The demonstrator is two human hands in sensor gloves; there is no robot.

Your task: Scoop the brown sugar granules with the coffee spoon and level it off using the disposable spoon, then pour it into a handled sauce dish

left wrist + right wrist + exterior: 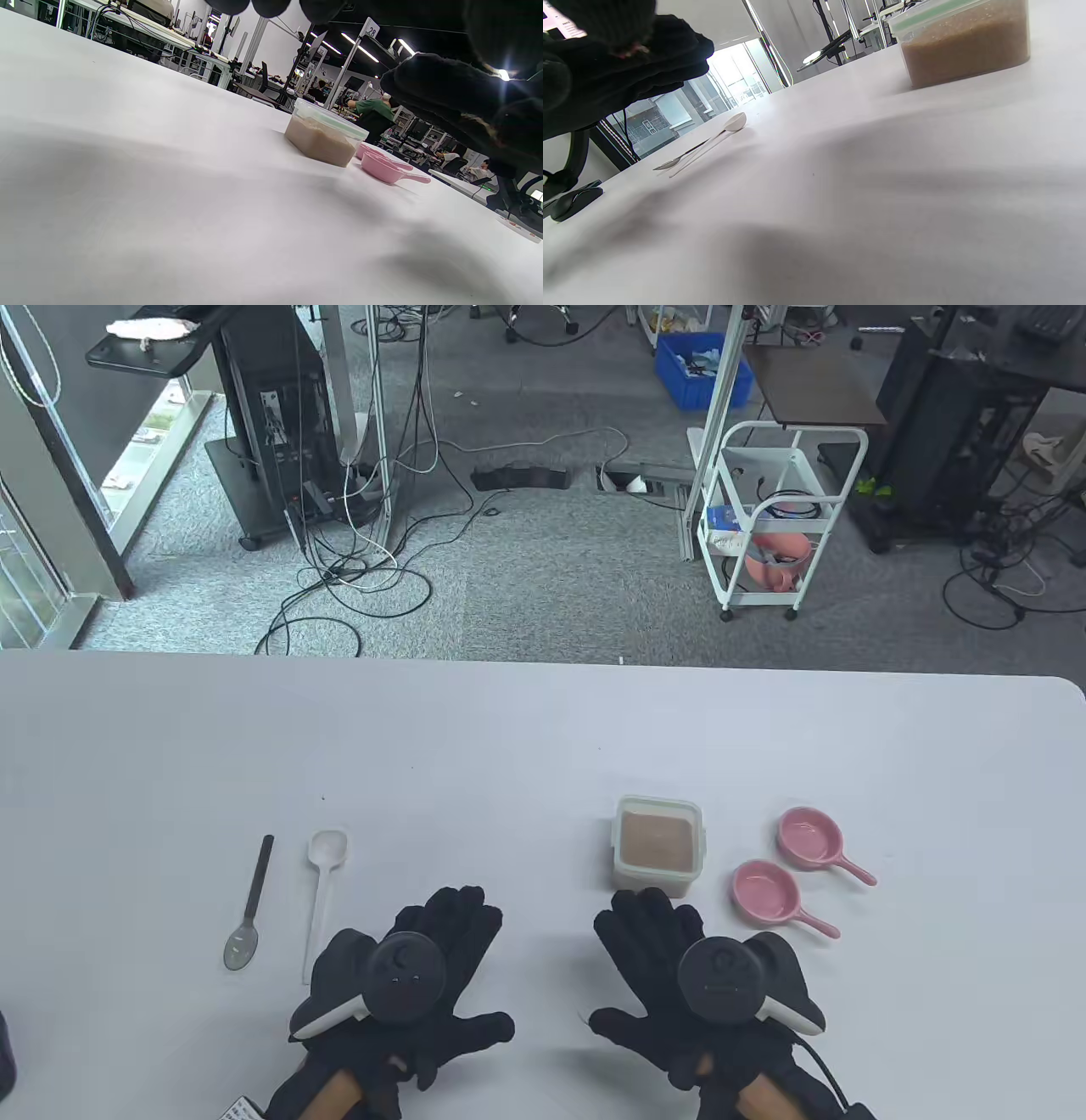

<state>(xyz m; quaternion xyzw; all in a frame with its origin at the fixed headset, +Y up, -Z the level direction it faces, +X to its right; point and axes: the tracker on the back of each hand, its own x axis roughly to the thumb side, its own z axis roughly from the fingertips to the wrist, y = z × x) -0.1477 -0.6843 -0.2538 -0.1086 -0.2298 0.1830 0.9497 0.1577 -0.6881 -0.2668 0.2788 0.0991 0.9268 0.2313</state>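
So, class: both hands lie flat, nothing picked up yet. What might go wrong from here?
The dark-handled coffee spoon and white plastic disposable spoon lie close together, so the wrong one might get grabbed. The clear plastic sugar tub looks nearly full; scooping may spill granules. Two pink handled dishes sit close together.

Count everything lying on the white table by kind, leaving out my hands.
Spoons: 2, a dark-handled metal coffee spoon and a white plastic disposable spoon
Pink handled sauce dishes: 2
Clear plastic container of brown sugar: 1
Total: 5
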